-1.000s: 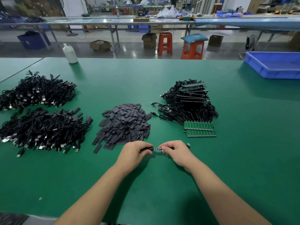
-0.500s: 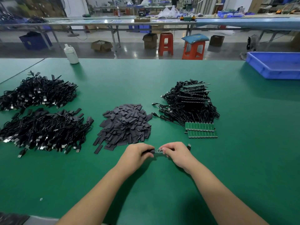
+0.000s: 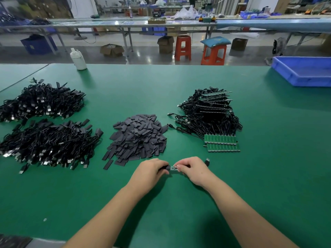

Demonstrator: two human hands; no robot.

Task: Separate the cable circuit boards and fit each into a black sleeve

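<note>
My left hand (image 3: 152, 170) pinches a black sleeve (image 3: 167, 167) just in front of the sleeve pile. My right hand (image 3: 192, 169) pinches the other end of a small green circuit board (image 3: 173, 168), whose middle shows between the two hands. The board's cable runs under my right hand and its USB plug (image 3: 207, 161) pokes out beyond it. A heap of loose black sleeves (image 3: 138, 136) lies straight ahead. To the right, a bundle of cables (image 3: 209, 113) ends in two rows of joined green boards (image 3: 222, 143).
Two heaps of sleeved cables (image 3: 48, 142) (image 3: 41, 101) fill the left of the green table (image 3: 179, 203). A white bottle (image 3: 78, 59) stands at the far edge, and a blue tray (image 3: 304, 71) sits far right. Stools and benches lie beyond the table.
Both hands stay in place, working the board and sleeve together; less of the green board shows between them. The camera has shifted slightly.
</note>
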